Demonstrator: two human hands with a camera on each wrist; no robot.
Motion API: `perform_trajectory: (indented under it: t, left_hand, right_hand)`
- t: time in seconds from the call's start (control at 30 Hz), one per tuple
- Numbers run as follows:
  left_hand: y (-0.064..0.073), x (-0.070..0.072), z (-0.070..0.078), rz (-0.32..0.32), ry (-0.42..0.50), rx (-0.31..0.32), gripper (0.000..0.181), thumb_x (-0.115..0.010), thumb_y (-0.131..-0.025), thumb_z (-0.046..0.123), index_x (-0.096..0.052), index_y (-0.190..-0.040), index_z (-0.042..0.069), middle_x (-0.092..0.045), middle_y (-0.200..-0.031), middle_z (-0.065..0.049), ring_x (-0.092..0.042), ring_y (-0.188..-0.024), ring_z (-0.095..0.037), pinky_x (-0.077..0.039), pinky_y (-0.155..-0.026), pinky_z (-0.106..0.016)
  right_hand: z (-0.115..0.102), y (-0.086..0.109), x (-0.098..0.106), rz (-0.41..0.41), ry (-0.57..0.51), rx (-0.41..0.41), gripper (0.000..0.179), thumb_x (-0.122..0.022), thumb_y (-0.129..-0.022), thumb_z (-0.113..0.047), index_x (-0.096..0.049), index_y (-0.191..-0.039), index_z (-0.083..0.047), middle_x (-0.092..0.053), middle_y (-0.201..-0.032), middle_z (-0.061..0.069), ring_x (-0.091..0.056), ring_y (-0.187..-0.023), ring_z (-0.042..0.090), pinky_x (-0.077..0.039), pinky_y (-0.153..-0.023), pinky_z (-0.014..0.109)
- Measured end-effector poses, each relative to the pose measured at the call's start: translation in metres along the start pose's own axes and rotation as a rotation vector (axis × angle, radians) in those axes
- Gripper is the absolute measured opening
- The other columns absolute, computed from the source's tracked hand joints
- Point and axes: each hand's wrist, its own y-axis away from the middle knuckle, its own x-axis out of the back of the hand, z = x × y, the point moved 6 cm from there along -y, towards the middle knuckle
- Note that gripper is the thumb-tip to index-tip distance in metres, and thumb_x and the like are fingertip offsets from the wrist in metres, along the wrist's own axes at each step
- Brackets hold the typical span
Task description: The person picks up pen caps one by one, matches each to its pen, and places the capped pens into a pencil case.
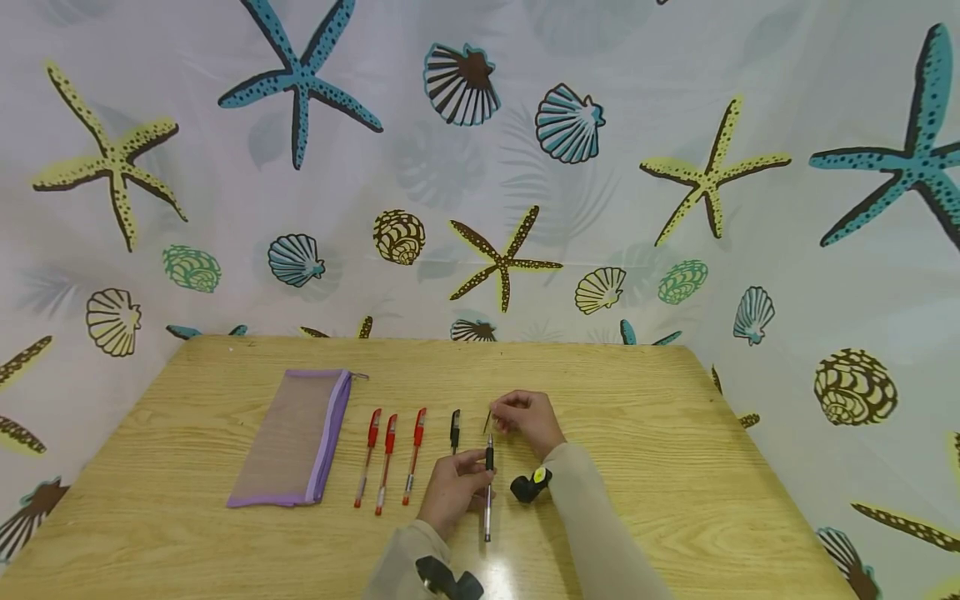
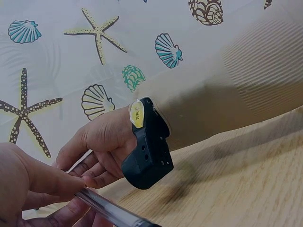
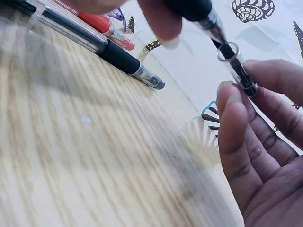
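Note:
My left hand (image 1: pixel 452 487) grips a clear-barrelled black gel pen (image 1: pixel 488 500) by its barrel, tip pointing away from me. In the left wrist view the thumb and fingers close round the barrel (image 2: pixel 111 210). With fingertips and thumb, my right hand (image 1: pixel 528 419) pinches a small clear pen cap (image 3: pixel 242 78) with a dark clip. The cap's open rim is right at the pen's tip in the right wrist view, in line with it. Just left of my left hand lies another black pen (image 1: pixel 454 427), its lower part hidden behind that hand.
Several red pens (image 1: pixel 387 454) lie side by side on the wooden table (image 1: pixel 645 467), left of the hands. Farther left lies a flat mesh pouch (image 1: pixel 288 437) with purple edging and a zip. A patterned curtain (image 1: pixel 360 175) hangs behind the table.

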Motion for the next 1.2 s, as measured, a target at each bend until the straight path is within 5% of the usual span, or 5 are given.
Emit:
perform_trajectory:
  t: [0.73, 1.2]
  left_hand:
    - [-0.001, 0.0, 0.0, 0.021, 0.012, 0.003, 0.039, -0.062, -0.09, 0.001, -0.057, -0.127, -0.006, -0.062, -0.096, -0.011, -0.065, -0.073, -0.018, -0.056, -0.062, -0.029]
    - [-0.004, 0.0, 0.001, 0.036, 0.038, -0.038, 0.034, -0.063, -0.09, 0.001, -0.059, -0.122, -0.01, -0.065, -0.102, -0.016, -0.065, -0.075, -0.017, -0.056, -0.064, -0.03]
  right_hand:
    - [0.002, 0.012, -0.004, -0.056, -0.023, -0.049, 0.014, -0.071, -0.087, -0.006, -0.069, -0.094, 0.005, -0.067, -0.077, 0.005, -0.061, -0.066, 0.02, -0.055, -0.064, 0.032]
    - [-0.003, 0.02, -0.008, -0.044, -0.002, -0.003, 0.024, -0.072, -0.087, -0.013, -0.068, -0.099, 0.007, -0.066, -0.076, 0.004, -0.06, -0.064, 0.016, -0.054, -0.063, 0.031]
